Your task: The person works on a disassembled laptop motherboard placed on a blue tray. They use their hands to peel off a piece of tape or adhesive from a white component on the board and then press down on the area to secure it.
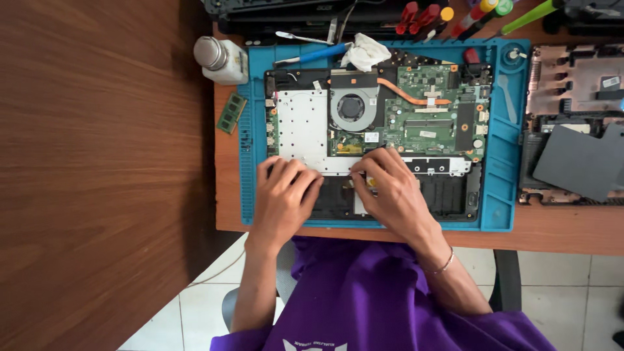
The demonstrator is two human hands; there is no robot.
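The opened laptop [374,140] lies on the blue mat [500,162] on the table [559,231], its long axis left to right. Both hands rest at its near edge: the left hand [285,195] flat, holding nothing, the right hand [390,188] pinching a small yellow part [372,182] (partly hidden), just beside the 1st.

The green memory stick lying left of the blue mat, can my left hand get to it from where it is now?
Probably yes: the memory stick lies uncovered on the desk beside the blue mat, and nothing stands between it and the left hand.
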